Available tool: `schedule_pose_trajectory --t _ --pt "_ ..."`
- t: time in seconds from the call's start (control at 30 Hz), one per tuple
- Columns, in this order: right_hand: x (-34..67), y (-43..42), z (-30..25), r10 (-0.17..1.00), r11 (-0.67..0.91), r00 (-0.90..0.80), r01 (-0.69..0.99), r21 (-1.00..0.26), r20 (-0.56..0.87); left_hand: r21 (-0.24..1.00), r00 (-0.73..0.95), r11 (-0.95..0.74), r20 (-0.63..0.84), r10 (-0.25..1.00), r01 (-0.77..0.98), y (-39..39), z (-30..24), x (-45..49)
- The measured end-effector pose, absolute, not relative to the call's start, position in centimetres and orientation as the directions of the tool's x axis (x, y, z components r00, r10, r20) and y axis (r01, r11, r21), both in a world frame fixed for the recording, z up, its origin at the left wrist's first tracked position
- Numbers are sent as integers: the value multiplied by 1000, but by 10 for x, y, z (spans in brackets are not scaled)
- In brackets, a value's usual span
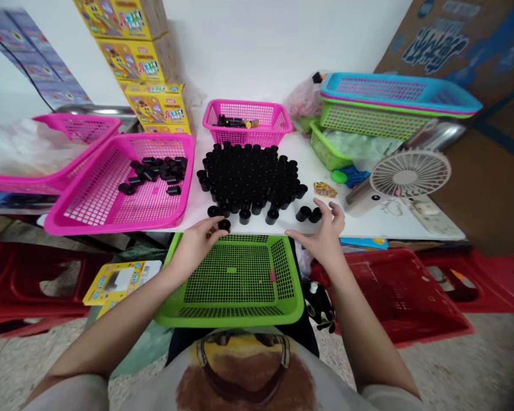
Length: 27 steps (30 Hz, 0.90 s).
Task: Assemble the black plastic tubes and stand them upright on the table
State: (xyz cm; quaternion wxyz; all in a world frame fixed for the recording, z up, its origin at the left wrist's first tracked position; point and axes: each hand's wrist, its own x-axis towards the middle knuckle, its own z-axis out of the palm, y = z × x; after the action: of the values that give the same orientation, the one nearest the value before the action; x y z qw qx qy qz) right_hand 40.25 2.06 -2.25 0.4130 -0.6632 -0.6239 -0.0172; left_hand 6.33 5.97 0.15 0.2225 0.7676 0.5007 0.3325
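Note:
A dense cluster of small black cylinders (251, 177) stands upright on the white table (364, 225). My left hand (197, 242) rests at the table's front edge, fingertips pinched on one black cylinder (224, 225). My right hand (325, 231) hovers with its fingers spread beside two loose black cylinders (308, 214), touching or nearly touching them. An empty green basket (235, 279) sits on my lap, just below both hands.
A pink tray (111, 200) at left holds several black cylinders lying down. A pink basket (248, 123) stands behind the cluster. Stacked green and blue baskets (385, 103) and a small white fan (406, 174) are at right. Yellow boxes (145, 68) are stacked at the back.

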Motion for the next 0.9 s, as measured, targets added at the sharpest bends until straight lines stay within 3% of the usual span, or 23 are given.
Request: schedule_pose_trajectory --t 0.13,0.33,0.43,0.63,0.73,0.9 --pt "411 35 -37 907 82 180 812 -579 381 616 347 -437 270 898 655 69 0 71" --pt "359 64 -38 922 27 199 825 -565 334 393 455 -682 528 717 617 62 5 55" --pt "345 79 -38 925 -5 224 814 -581 306 330 436 -655 536 723 680 62 0 46" --pt "335 103 -40 930 2 207 823 -568 303 465 351 -486 349 869 740 83 -30 66" --pt "337 100 -34 921 11 210 828 -561 328 471 331 -433 286 899 769 91 -31 83" --pt "360 28 -29 839 119 244 790 -602 486 494 318 -458 344 884 739 85 -18 75"
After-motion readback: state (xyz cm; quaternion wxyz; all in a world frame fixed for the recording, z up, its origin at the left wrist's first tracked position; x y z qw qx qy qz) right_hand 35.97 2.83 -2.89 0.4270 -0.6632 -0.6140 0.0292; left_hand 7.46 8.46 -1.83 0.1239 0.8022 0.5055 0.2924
